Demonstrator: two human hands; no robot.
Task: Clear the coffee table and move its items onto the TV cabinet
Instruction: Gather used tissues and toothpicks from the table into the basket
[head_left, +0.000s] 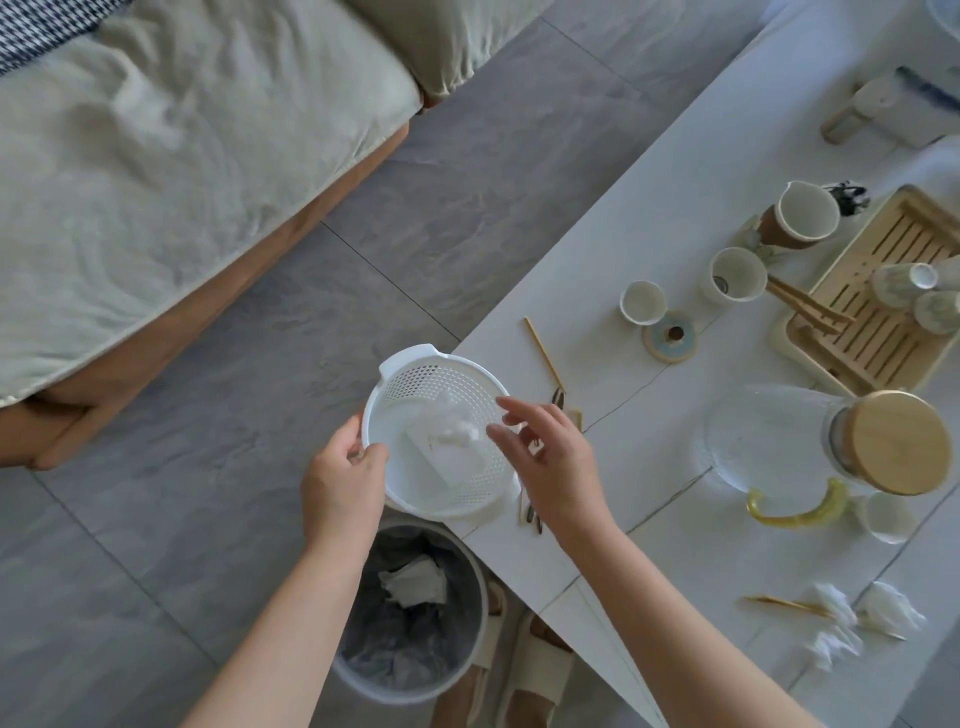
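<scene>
We hold the white basket (441, 436) at the worktop's (675, 156) near left corner, our left hand (340, 480) with its grip clamped on the rim, a tissue pack (441, 447) lying inside. Our right hand (550, 457) hovers over the basket, fingers apart and holding nothing. Cups (643, 302), a tray (878, 296) and a jar (883, 441) sit farther right; a bin (410, 613) stands below.

Both forearms are bare to the frame's lower edge, with no sleeves showing. The left hand (345, 480) and the right hand (556, 462) carry no rings, watch or gloves. Below, pale cream open-toed slippers (530, 675) with a broad strap cover the feet.
</scene>
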